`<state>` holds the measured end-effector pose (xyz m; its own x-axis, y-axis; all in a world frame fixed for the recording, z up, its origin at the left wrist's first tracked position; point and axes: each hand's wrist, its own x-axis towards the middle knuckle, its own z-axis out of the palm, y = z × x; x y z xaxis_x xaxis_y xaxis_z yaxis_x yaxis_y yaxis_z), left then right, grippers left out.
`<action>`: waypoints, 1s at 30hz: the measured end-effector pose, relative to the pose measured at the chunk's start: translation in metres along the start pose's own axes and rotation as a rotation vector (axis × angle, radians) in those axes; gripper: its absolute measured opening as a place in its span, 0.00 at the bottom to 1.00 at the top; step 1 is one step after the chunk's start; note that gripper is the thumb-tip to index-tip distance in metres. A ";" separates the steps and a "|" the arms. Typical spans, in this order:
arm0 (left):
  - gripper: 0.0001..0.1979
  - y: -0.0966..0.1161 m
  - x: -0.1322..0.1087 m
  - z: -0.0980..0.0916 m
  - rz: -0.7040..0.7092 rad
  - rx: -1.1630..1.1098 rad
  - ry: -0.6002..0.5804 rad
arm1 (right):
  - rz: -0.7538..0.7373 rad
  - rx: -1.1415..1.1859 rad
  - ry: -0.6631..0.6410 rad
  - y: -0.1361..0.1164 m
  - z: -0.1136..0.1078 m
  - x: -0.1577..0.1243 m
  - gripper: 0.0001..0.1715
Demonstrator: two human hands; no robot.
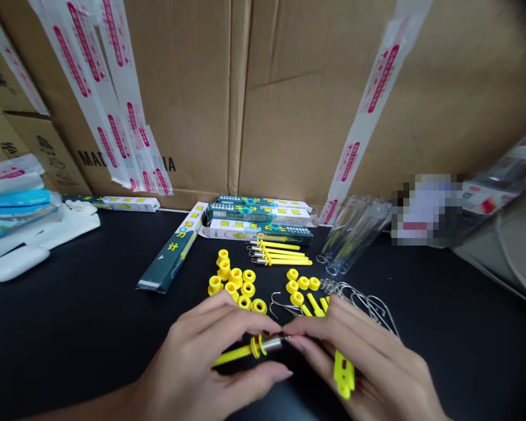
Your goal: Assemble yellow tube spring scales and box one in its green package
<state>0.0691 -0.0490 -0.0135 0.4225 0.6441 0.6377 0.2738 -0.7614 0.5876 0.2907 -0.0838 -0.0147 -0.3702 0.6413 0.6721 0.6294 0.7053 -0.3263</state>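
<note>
My left hand (210, 356) is curled round a spring scale's inner rod, a yellow stick (234, 355) with a yellow collar and a shiny metal cylinder (272, 344). Its thumb stands off below the cylinder, while the index fingertip is at the cylinder's right end. The thumb and index finger of my right hand (359, 356) pinch the small metal tip (284, 337) at that end. Under the right palm stick out flat yellow strips with holes (344, 374); how they are held is hidden. Just beyond the hands lie metal hooks (284, 304) and yellow pegs (315, 305).
Yellow flanged caps (235, 277) and smaller yellow caps (303, 283) lie in two groups. Behind them are several finished-looking yellow rods (284, 255), printed boxes (258, 228), clear tubes (355, 231) and wire hooks (372, 304). A large carton (289, 105) walls off the back.
</note>
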 end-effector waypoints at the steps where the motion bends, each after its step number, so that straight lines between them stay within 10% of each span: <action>1: 0.09 -0.001 -0.001 0.001 0.003 -0.009 0.003 | 0.015 0.016 -0.012 -0.001 0.000 0.000 0.10; 18: 0.12 0.005 0.005 -0.004 0.032 -0.001 -0.024 | 0.731 0.456 -0.215 -0.015 0.003 0.008 0.17; 30: 0.08 0.011 0.007 -0.004 -0.093 -0.006 0.003 | 0.775 0.565 -0.200 -0.018 0.003 0.010 0.15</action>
<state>0.0717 -0.0521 -0.0008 0.3931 0.7119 0.5820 0.3067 -0.6982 0.6469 0.2740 -0.0889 -0.0038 -0.1337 0.9906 0.0290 0.3466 0.0741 -0.9351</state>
